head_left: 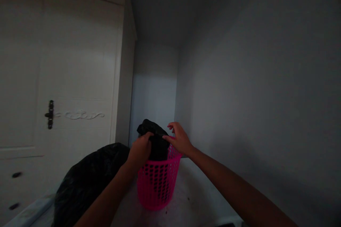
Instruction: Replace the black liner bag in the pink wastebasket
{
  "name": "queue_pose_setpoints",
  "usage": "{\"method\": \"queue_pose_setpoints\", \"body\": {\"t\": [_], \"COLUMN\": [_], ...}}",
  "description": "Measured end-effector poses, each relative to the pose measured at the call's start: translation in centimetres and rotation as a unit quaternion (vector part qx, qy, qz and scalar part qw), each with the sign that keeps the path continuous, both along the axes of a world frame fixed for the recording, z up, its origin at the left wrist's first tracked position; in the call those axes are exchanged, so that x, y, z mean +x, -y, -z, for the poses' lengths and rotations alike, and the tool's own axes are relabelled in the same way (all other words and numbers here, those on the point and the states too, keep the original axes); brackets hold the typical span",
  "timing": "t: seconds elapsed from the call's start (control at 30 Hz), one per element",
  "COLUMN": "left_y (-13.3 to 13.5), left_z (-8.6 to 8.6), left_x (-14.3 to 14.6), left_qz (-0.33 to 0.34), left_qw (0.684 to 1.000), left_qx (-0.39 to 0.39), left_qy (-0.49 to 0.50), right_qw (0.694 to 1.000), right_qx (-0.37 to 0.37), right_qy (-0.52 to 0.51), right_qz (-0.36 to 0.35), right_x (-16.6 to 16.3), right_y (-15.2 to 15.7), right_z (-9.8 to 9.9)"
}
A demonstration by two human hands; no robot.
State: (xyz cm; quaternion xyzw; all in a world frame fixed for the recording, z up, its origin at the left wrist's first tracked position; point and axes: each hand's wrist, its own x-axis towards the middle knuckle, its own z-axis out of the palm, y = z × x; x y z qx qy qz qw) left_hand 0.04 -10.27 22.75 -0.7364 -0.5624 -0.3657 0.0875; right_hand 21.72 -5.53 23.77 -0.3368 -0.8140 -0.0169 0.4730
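A black plastic bag [159,149] sits partly inside a bright pink perforated plastic basket [157,184], with its crumpled top standing above the rim. My left hand [140,149] is closed on the near left part of the bag, thumb and fingers pinching the plastic. At the basket's right rim, my right hand [179,140] has thumb and fingers apart. Its thumb tip reaches the bag's right edge, while the other fingers curve above it. The bag's lower part shows dark through the basket's holes.
A large full-looking black bag [87,181] stands left of the basket, partly behind my left forearm. Behind it is a white wardrobe [80,60] with a dark handle [50,114]. A plain grey wall [253,88] runs along the right. The pale floor [189,184] has small dark specks.
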Motion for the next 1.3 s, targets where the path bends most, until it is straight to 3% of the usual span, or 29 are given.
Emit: {"method": "queue_pose_setpoints", "body": {"t": [0.1,0.17,0.27,0.47,0.57,0.67,0.73,0.9,1.03,1.13,1.3], "left_y": [-0.5,-0.7,-0.6,-0.5,-0.5,-0.2,0.1,0.8,0.8,0.6,0.0], "left_z": [-0.4,-0.9,-1.4,-0.9,-0.7,-1.1,-1.5,-1.7,-1.6,-1.8,-1.9], "left_x": [0.8,1.0,0.2,-2.8,-1.4,0.8,1.3,0.4,1.5,2.5,0.7], "left_qz": [0.014,0.035,0.034,-0.033,0.031,0.069,0.039,-0.034,0.006,0.050,0.036], "left_qw": [0.999,0.997,0.997,0.999,0.999,0.995,0.997,0.998,0.998,0.994,0.989], "left_qx": [0.006,0.019,0.023,0.025,0.031,-0.021,-0.045,-0.043,-0.024,-0.013,-0.024], "left_qy": [0.041,0.067,0.067,-0.001,0.019,0.065,0.051,0.015,0.064,0.098,0.144], "right_qw": [0.985,0.969,0.952,0.968,0.980,0.988,0.988,0.980,0.992,0.991,0.988], "right_qx": [0.014,-0.001,-0.007,-0.025,-0.040,-0.035,-0.032,-0.088,-0.050,-0.068,-0.077], "right_qy": [0.168,0.248,0.289,0.203,0.149,0.136,0.146,0.150,0.116,0.106,0.134], "right_qz": [-0.026,0.021,0.096,0.145,0.122,0.062,0.042,0.101,0.004,-0.055,0.026], "right_x": [-0.5,-1.0,-0.7,2.0,1.6,1.0,1.3,3.3,2.5,1.5,2.7], "right_y": [1.1,1.4,1.2,0.4,0.8,1.2,1.2,0.4,0.5,0.8,0.5], "right_z": [-0.3,-0.4,-0.5,-1.0,-1.2,-1.2,-1.0,0.1,1.0,1.3,1.4]}}
